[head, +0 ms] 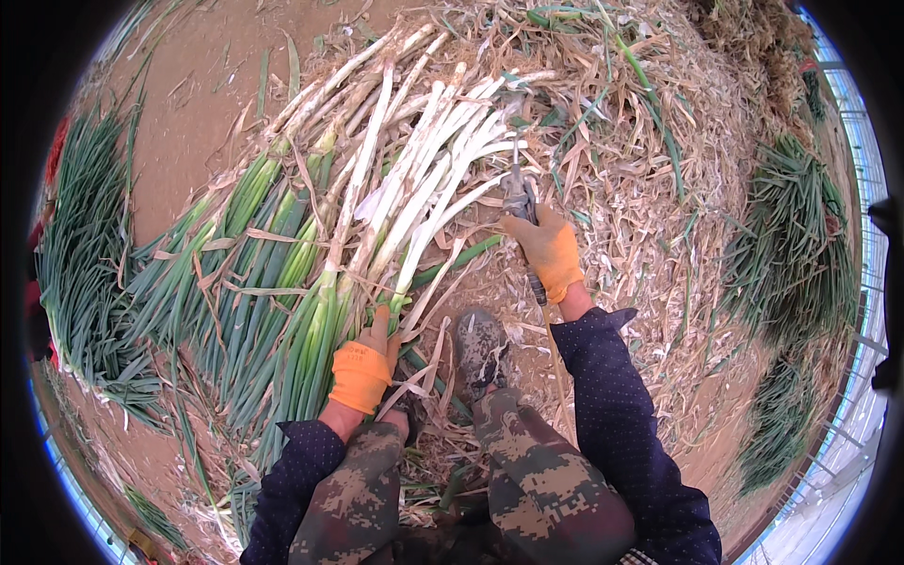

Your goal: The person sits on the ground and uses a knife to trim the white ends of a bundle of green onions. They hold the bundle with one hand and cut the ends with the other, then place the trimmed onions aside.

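My right hand [547, 247], in an orange work glove, is closed around a grey air blow gun [520, 196]. Its thin metal nozzle points away from me, near the root ends of the stalks. From the gun's lower end a hose [556, 367] runs down past my right leg. Across the ground in front of me lies a heap of long green onions, with white stalks [413, 187] towards the top and green leaves [268, 240] towards the lower left. My gloved left hand [364, 360] touches the nearest onions where white turns green; some fingers are hidden, so its grip is unclear.
Dry peeled skins and leaf scraps [628, 261] cover the soil on the right. More green onions form a pile [92, 261] at far left and another pile [794, 240] at far right. My shoe [480, 349] stands between my hands, close to the heap.
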`<action>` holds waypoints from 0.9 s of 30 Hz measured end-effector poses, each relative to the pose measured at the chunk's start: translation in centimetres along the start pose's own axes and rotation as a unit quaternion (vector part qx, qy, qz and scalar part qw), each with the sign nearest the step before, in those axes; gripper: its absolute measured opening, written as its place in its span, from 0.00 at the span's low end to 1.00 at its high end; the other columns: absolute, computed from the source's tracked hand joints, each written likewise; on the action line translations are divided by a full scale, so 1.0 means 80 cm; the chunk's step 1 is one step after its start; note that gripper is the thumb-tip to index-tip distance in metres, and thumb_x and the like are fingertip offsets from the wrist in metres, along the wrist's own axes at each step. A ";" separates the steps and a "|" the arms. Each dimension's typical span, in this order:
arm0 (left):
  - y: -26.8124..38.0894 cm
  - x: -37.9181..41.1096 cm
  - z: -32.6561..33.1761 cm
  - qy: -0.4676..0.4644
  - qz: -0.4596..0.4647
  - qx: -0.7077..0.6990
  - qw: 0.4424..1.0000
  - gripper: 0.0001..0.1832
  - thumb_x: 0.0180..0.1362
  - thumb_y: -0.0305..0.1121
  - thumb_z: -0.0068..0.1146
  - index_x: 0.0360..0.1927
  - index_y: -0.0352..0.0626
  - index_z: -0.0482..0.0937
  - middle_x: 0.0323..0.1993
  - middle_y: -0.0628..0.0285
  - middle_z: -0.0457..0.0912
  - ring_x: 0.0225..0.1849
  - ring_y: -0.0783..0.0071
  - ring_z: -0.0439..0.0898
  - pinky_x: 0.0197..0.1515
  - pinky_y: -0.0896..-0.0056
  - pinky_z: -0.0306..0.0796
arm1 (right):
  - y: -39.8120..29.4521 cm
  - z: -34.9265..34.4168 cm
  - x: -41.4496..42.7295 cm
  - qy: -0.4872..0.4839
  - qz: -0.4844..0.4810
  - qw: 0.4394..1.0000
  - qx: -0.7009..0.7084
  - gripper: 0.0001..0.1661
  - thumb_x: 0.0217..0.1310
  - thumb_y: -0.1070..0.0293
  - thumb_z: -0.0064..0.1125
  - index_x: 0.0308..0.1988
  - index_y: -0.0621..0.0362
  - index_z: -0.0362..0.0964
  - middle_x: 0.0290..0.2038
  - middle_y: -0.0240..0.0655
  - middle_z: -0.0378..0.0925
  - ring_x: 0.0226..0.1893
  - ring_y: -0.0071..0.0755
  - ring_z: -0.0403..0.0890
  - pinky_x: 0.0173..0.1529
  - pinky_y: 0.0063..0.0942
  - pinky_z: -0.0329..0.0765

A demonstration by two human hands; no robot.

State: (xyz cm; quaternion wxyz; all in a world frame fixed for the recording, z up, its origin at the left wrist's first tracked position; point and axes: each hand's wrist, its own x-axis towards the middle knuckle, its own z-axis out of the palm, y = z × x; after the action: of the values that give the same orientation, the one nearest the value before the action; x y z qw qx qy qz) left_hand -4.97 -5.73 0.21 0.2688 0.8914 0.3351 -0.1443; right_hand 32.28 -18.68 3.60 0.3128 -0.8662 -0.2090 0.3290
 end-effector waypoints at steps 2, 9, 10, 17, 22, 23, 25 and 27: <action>0.006 0.005 -0.008 0.001 -0.002 -0.003 1.000 0.36 0.80 0.45 0.71 0.85 0.45 0.74 0.46 0.36 0.93 0.41 0.28 0.91 0.41 0.29 0.83 | 0.001 0.001 0.004 -0.044 -0.007 0.999 -0.001 0.34 0.70 0.38 0.82 0.50 0.61 0.89 0.37 0.47 0.92 0.37 0.43 0.91 0.47 0.47 0.85; 0.012 0.009 -0.088 0.181 0.055 0.030 0.982 0.23 0.77 0.46 0.75 0.67 0.46 0.86 0.54 0.48 0.93 0.51 0.37 0.92 0.51 0.36 0.84 | -0.015 0.018 -0.038 -0.106 -0.040 0.992 -0.047 0.32 0.71 0.40 0.79 0.52 0.59 0.87 0.37 0.51 0.91 0.38 0.50 0.92 0.49 0.47 0.87; 0.005 0.018 -0.102 0.249 0.065 0.079 0.963 0.24 0.77 0.47 0.75 0.68 0.47 0.86 0.55 0.49 0.93 0.54 0.39 0.92 0.55 0.36 0.85 | -0.018 0.028 -0.060 -0.133 -0.063 0.986 -0.072 0.33 0.71 0.40 0.79 0.57 0.58 0.86 0.40 0.55 0.92 0.41 0.59 0.94 0.51 0.50 0.87; -0.043 0.049 -0.127 0.084 -0.138 -0.059 0.985 0.45 0.70 0.56 0.78 0.81 0.37 0.81 0.70 0.31 0.90 0.71 0.29 0.88 0.73 0.37 0.81 | -0.037 0.055 -0.156 -0.263 -0.149 0.950 -0.074 0.35 0.71 0.40 0.78 0.66 0.51 0.84 0.44 0.55 0.93 0.45 0.68 0.94 0.54 0.57 0.88; -0.065 0.042 -0.122 0.046 -0.137 -0.099 0.985 0.51 0.63 0.55 0.82 0.84 0.36 0.79 0.73 0.30 0.89 0.75 0.33 0.88 0.77 0.45 0.81 | -0.037 0.045 -0.175 -0.353 -0.124 0.922 -0.100 0.41 0.72 0.42 0.78 0.74 0.48 0.81 0.46 0.51 0.94 0.46 0.67 0.95 0.52 0.57 0.89; -0.067 0.042 -0.122 0.049 -0.129 -0.107 0.985 0.51 0.62 0.54 0.82 0.84 0.36 0.80 0.73 0.31 0.89 0.75 0.34 0.88 0.77 0.45 0.81 | -0.037 0.045 -0.175 -0.360 -0.109 0.921 -0.102 0.41 0.71 0.42 0.78 0.75 0.48 0.80 0.46 0.51 0.94 0.46 0.66 0.95 0.52 0.57 0.89; -0.067 0.041 -0.125 0.033 -0.115 -0.128 0.985 0.50 0.62 0.53 0.82 0.83 0.35 0.80 0.72 0.32 0.90 0.75 0.36 0.89 0.77 0.47 0.81 | -0.036 0.045 -0.177 -0.313 -0.113 0.937 -0.110 0.40 0.72 0.43 0.78 0.74 0.51 0.81 0.46 0.52 0.93 0.46 0.68 0.95 0.51 0.57 0.89; -0.064 0.042 -0.129 0.023 -0.106 -0.155 0.982 0.50 0.61 0.53 0.82 0.82 0.35 0.81 0.72 0.33 0.90 0.74 0.38 0.90 0.77 0.48 0.81 | -0.035 0.046 -0.177 -0.400 -0.172 0.894 -0.107 0.41 0.72 0.42 0.78 0.74 0.53 0.80 0.46 0.54 0.94 0.45 0.69 0.95 0.50 0.57 0.89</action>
State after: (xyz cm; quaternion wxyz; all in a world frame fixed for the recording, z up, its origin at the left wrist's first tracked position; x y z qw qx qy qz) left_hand -5.18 5.20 5.21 0.3789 0.8015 0.4522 -0.0977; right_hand 19.43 -23.24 9.56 0.1602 -0.6405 -0.4956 0.5643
